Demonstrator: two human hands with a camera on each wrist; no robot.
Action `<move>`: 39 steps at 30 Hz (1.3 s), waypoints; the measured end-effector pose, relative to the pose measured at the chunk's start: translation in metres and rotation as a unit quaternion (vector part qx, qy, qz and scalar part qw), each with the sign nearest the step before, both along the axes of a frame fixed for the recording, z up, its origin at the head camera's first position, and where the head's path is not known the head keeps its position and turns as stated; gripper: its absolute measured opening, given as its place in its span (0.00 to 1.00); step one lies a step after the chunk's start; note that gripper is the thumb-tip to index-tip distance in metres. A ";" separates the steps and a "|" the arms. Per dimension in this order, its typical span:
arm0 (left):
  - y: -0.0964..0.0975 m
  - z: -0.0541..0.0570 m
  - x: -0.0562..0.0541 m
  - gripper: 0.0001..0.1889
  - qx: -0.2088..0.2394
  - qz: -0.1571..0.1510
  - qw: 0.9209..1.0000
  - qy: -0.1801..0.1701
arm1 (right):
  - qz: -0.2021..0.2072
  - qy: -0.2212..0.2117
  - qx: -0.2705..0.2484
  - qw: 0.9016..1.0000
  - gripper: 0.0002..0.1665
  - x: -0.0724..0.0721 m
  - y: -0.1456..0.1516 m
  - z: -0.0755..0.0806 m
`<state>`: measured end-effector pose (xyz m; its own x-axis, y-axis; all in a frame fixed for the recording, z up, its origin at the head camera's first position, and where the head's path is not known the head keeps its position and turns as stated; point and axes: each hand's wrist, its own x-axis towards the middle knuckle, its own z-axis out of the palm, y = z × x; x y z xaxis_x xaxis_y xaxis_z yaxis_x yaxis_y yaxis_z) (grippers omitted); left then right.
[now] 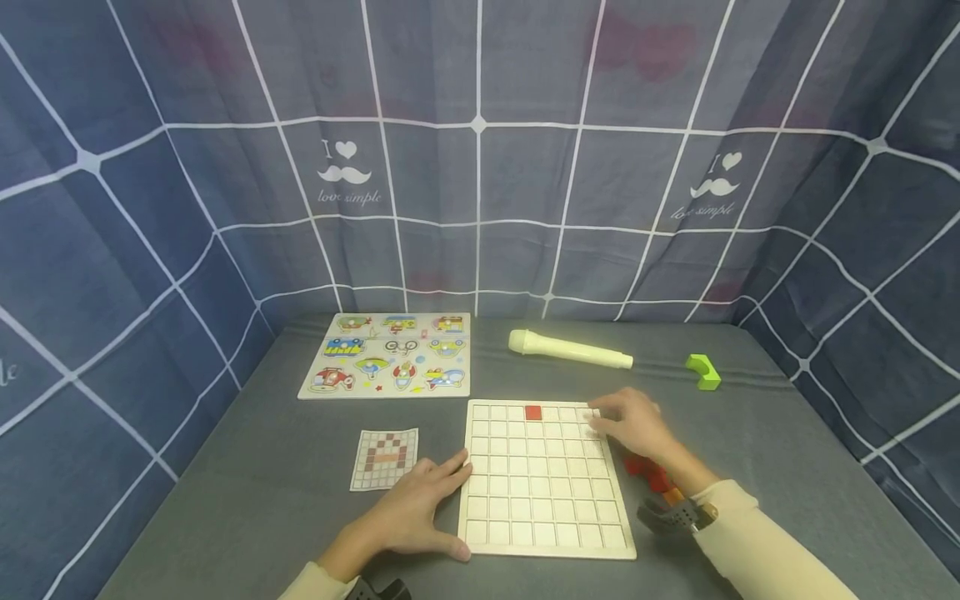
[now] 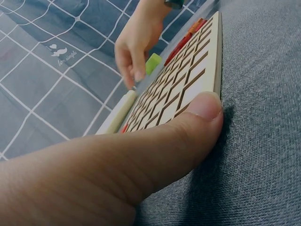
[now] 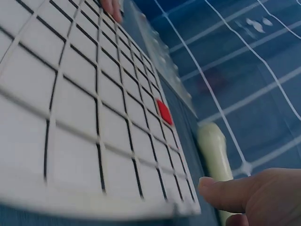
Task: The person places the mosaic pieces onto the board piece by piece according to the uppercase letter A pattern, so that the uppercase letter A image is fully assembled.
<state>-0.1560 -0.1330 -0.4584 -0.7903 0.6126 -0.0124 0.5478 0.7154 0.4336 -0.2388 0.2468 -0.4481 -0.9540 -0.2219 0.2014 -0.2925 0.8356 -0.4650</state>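
Note:
A pale wooden grid board (image 1: 543,487) lies flat in front of me, with one red square tile (image 1: 533,412) in its far row. My left hand (image 1: 416,510) rests along the board's left side, thumb and fingertips touching the edge, as the thumb (image 2: 188,120) shows in the left wrist view. Over the far right corner of the board hovers my right hand (image 1: 637,425). Its fingers are loosely bent, and no object shows between them. Red pieces (image 1: 648,472) and an orange piece (image 1: 672,497) lie right of the board, partly hidden under the right forearm.
A small card with a coloured grid pattern (image 1: 385,460) lies left of the board. Behind stand a vehicle puzzle board (image 1: 390,383), a cream toy microphone (image 1: 573,348) and a green curved block (image 1: 705,372). Checked cloth (image 1: 480,183) surrounds the back and sides.

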 end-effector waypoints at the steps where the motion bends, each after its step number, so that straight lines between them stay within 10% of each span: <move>1: 0.000 0.000 0.000 0.58 0.001 0.001 1.000 -0.001 | -0.011 0.003 0.001 1.000 0.18 0.003 0.009 0.001; 13: -0.002 0.003 0.000 0.59 0.006 0.001 1.000 -0.019 | -0.051 -0.044 -0.002 0.998 0.21 0.030 0.074 -0.006; 39: 0.004 0.003 -0.001 0.59 -0.002 -0.009 1.000 -0.002 | -0.049 -0.057 -0.014 0.997 0.19 0.027 0.078 -0.011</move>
